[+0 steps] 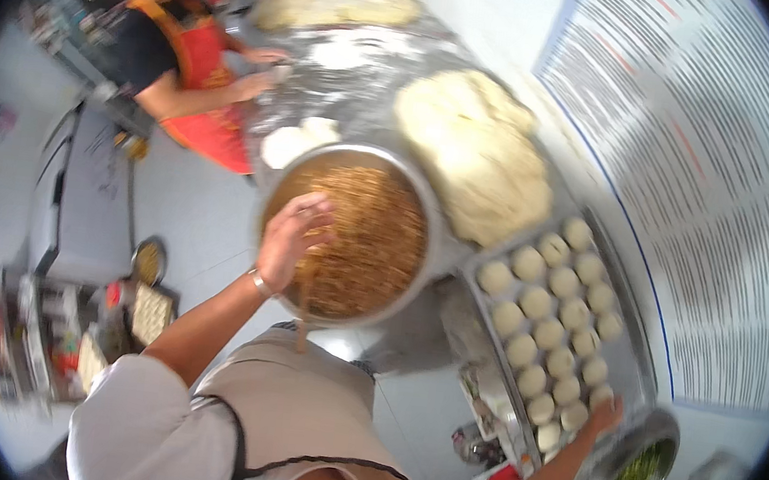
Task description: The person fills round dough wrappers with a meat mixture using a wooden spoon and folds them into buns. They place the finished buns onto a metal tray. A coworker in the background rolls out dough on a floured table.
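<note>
My left hand (295, 234), with a bracelet at the wrist, is above a large metal bowl (434, 245) of brown, crumbly or shredded filling (372, 253). Its fingers are slightly bent and apart, with nothing seen held. Beside it, a light wooden stick or handle (304, 316) crosses the bowl's near rim. At the lower right, my right hand (607, 412) is at the end of a metal tray (506, 386) holding rows of round dough balls (549, 333). It is by or on a dough ball (600, 396); blur hides whether its fingers grip it.
A large dough mass (477, 158) lies beyond the tray on the floured metal table (372, 91); more dough (339, 3) lies farther back. A co-worker (190, 79) in a red apron works at the upper left. A metal bowl of chopped greens (634, 477) stands beside the tray.
</note>
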`<action>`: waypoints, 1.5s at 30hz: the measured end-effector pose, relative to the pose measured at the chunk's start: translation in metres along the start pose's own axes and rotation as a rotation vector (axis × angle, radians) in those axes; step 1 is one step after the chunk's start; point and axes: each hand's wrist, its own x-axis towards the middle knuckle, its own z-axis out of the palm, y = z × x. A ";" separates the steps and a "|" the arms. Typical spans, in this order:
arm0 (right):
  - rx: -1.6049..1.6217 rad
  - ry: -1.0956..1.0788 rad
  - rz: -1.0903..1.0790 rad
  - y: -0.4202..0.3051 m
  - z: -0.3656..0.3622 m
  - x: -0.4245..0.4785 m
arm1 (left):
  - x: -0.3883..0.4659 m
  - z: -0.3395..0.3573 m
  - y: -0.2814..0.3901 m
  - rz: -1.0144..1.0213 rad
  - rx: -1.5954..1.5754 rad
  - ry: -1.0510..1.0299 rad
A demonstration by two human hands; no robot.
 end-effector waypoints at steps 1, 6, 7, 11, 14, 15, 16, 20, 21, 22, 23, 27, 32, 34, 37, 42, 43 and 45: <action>0.092 -0.011 0.038 -0.093 0.047 -0.037 | -0.012 -0.011 0.020 0.133 0.069 0.058; 0.318 -0.273 0.093 -0.308 0.016 -0.159 | 0.075 -0.132 0.051 0.269 0.236 0.324; 0.423 -0.322 0.030 -0.338 0.018 -0.189 | 0.101 -0.166 0.040 0.235 0.320 0.370; 0.680 -0.916 0.273 -0.456 0.019 -0.309 | 0.192 -0.280 -0.029 0.169 0.753 0.421; 0.653 -1.159 0.355 -0.542 0.001 -0.384 | 0.257 -0.331 -0.053 0.128 1.070 0.413; 0.628 -1.209 0.414 -0.558 0.001 -0.403 | 0.274 -0.345 -0.061 0.111 1.126 0.412; 0.613 -1.254 0.473 -0.572 0.003 -0.418 | 0.290 -0.355 -0.062 0.103 1.185 0.410; 0.603 -1.212 0.482 -0.615 0.009 -0.454 | 0.322 -0.345 -0.040 -0.194 1.242 0.231; 0.482 -1.194 0.385 -0.629 0.011 -0.453 | 0.327 -0.345 -0.039 -0.283 1.222 0.197; 0.362 -1.174 0.292 -0.641 0.014 -0.451 | 0.332 -0.347 -0.038 -0.323 1.162 0.145; 0.240 -1.153 0.200 -0.654 0.018 -0.448 | 0.333 -0.347 -0.039 -0.301 1.195 0.209; -0.210 -0.746 -0.583 -0.699 0.040 -0.445 | 0.355 -0.366 -0.056 -0.255 1.288 0.136; -0.297 -0.712 -0.553 -0.710 0.022 -0.431 | 0.350 -0.382 -0.076 -0.193 0.971 0.076; -0.353 -0.737 -0.486 -0.711 0.008 -0.434 | 0.341 -0.366 -0.067 -0.211 0.919 0.088; -0.405 -0.755 -0.476 -0.707 -0.003 -0.444 | 0.318 -0.340 -0.041 -0.035 0.986 0.096; -0.507 -0.726 -0.576 -0.713 -0.001 -0.448 | 0.319 -0.351 -0.040 -0.097 -0.377 -0.028; -0.523 -0.707 -0.582 -0.711 0.002 -0.449 | 0.306 -0.341 -0.019 -0.107 -0.548 -0.138; -0.552 -0.673 -0.624 -0.703 0.006 -0.449 | 0.249 -0.309 0.059 -0.122 -0.893 -0.353</action>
